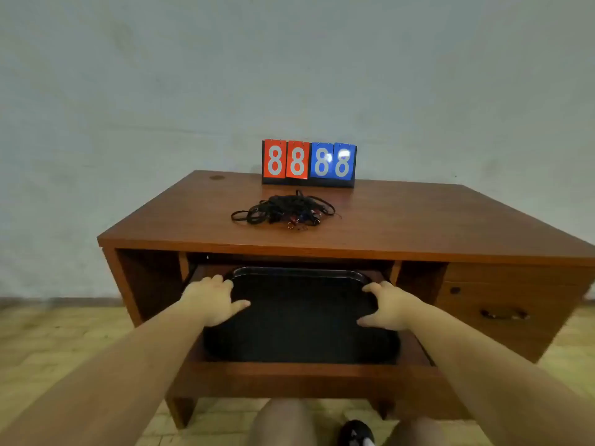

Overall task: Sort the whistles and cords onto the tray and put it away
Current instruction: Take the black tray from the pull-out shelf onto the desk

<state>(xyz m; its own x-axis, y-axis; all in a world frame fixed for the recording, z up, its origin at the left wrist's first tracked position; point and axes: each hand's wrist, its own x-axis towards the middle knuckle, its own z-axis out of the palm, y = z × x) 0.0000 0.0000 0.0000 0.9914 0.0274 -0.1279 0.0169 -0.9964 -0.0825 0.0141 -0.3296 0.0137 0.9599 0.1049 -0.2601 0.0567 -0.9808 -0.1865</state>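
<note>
Both hands, left hand (214,299) and right hand (384,305), grip the tray's (299,336) short sides, fingers curled over rims; cord pile (286,210) lies beyond, on desk (418,226).

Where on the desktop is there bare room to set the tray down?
The brown wooden desk is bare left and right of the tangled pile of black cords and whistles, and along its front edge. The middle back is crowded: the pile sits just before the red-and-blue flip scoreboard.

Both hands (212,299) (388,305) forward, fingers spread
</note>
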